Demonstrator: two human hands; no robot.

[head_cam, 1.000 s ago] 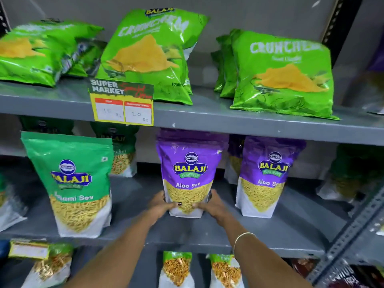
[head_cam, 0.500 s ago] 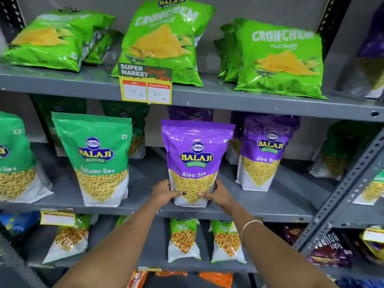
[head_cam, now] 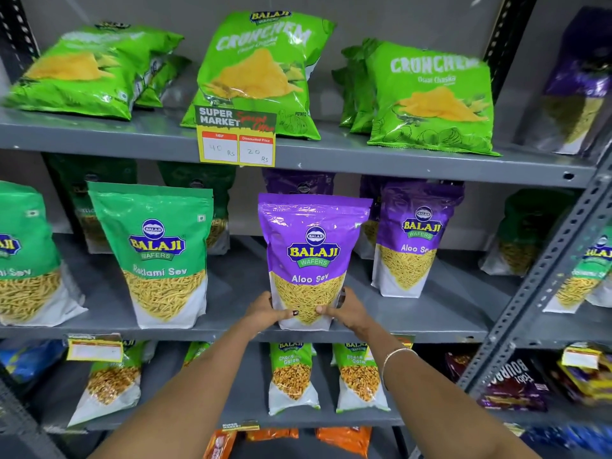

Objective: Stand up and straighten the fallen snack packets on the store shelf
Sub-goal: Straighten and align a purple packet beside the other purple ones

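Note:
A purple Aloo Sev packet point(head_cam: 313, 256) stands upright at the front of the middle shelf point(head_cam: 430, 323). My left hand point(head_cam: 266, 311) grips its lower left corner and my right hand point(head_cam: 347, 309) grips its lower right corner. A second purple Aloo Sev packet point(head_cam: 414, 240) stands upright just to the right, further back. A green Ratlami Sev packet point(head_cam: 159, 256) stands upright to the left. On the top shelf, green Crunchem bags point(head_cam: 261, 74) lean back, and the left one point(head_cam: 86, 74) lies flat.
A yellow price tag point(head_cam: 236, 139) hangs from the top shelf edge. More green packets stand behind in shadow. Chana packets point(head_cam: 291, 376) stand on the lower shelf. A perforated grey upright point(head_cam: 543, 283) borders the right side, with other packets beyond it.
The purple packet has been drawn forward toward the shelf's front edge, held upright by both hands. The view has dropped and pulled back, showing more of the lower shelves.

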